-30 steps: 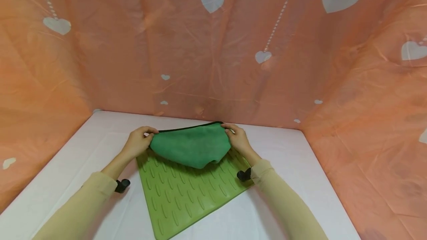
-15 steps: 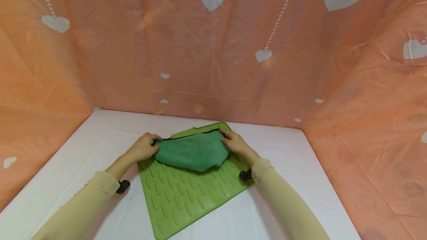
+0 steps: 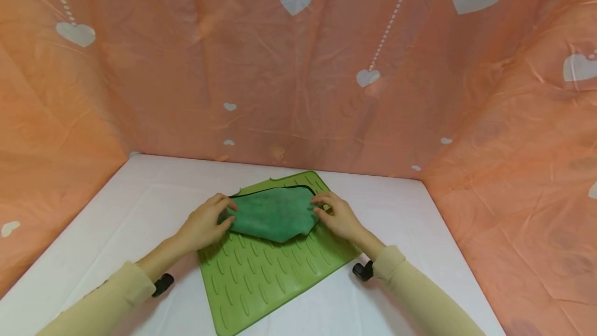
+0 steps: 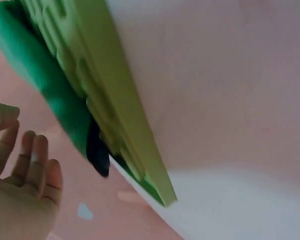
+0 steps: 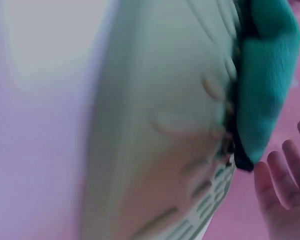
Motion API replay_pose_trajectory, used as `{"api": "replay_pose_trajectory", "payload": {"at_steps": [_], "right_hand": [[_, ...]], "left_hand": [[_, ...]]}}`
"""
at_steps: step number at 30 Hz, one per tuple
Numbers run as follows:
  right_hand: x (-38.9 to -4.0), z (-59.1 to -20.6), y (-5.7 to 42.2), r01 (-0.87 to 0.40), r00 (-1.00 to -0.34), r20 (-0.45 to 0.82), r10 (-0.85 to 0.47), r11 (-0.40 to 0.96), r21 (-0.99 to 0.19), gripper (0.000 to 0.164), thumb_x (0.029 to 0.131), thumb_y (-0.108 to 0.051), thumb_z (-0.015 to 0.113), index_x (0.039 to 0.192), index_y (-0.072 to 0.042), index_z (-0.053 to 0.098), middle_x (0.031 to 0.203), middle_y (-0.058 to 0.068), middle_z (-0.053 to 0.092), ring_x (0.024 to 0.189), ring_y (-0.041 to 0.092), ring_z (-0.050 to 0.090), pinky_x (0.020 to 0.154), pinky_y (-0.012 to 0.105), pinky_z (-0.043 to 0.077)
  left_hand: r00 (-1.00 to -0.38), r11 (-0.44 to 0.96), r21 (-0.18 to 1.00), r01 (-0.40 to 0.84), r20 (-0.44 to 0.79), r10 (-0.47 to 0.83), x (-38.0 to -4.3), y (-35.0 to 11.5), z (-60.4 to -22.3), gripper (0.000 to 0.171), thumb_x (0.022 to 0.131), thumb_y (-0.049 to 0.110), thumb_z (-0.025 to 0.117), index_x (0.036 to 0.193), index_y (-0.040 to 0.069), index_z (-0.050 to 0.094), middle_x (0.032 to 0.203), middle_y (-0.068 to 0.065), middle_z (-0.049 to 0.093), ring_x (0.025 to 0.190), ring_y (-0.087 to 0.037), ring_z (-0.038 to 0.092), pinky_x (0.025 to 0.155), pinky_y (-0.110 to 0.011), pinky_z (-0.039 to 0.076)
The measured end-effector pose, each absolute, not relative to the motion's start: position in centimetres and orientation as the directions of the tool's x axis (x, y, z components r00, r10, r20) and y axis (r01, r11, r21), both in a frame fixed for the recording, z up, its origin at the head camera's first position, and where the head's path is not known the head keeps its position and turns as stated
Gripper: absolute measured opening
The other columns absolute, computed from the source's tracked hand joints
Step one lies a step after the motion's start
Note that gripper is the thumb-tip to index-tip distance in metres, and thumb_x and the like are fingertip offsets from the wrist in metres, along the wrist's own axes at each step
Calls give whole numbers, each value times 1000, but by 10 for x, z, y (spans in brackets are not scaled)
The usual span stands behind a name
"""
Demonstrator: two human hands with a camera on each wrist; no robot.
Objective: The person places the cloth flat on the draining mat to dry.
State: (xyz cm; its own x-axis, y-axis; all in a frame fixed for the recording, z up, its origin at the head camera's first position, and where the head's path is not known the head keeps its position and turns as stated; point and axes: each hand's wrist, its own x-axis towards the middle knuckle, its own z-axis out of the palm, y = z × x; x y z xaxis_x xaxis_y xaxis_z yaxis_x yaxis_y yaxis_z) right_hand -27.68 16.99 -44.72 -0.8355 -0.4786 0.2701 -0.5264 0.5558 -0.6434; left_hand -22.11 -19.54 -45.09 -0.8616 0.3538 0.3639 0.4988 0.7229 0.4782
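A soft green cloth piece with a black edge lies on the upper part of a green ridged mat. My left hand is at its left end, fingers loosely bent; in the left wrist view that hand is apart from the green cloth, with nothing between thumb and fingers. My right hand is at the cloth's right end, fingers relaxed. In the right wrist view, its fingertips are right beside the cloth's black-edged corner. Part of the mat is hidden under the cloth.
The mat lies at an angle on a white table. Orange sheeting with white hearts hangs behind and at both sides. A black wrist-worn piece sits below the left sleeve, another by the right sleeve.
Both hands had held the cloth by its ends above the mat. They brought it down toward me onto the mat, then let go and drew back slightly. The mat's far edge came into view.
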Motion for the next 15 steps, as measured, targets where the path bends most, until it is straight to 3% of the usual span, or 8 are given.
{"api": "replay_pose_trajectory", "payload": {"at_steps": [4,8,15], "right_hand": [[-260,-450,171,-590,-777,270,-568,510,-626,18,103,-16,68,119,-10,74,132,7,64,116,26,64,88,37,58],[-250,-453,170,-655,-720,271,-639,496,-569,20,100,-21,73,118,-14,75,131,5,65,119,26,63,94,42,56],[-248,-459,166,-698,-689,249,-681,530,-482,26,95,-28,79,118,-18,74,133,0,63,123,24,59,99,42,54]], "left_hand": [[-803,674,440,593,375,462,-216,-188,-458,20,92,3,79,109,9,70,111,-3,63,94,-20,69,78,-34,60],[-758,647,396,652,355,547,-214,-181,-461,22,90,8,81,109,12,70,109,1,63,98,-20,68,81,-36,59],[-758,675,345,652,324,566,-220,-176,-465,27,86,8,85,108,14,72,107,2,65,101,-22,66,84,-39,59]]}}
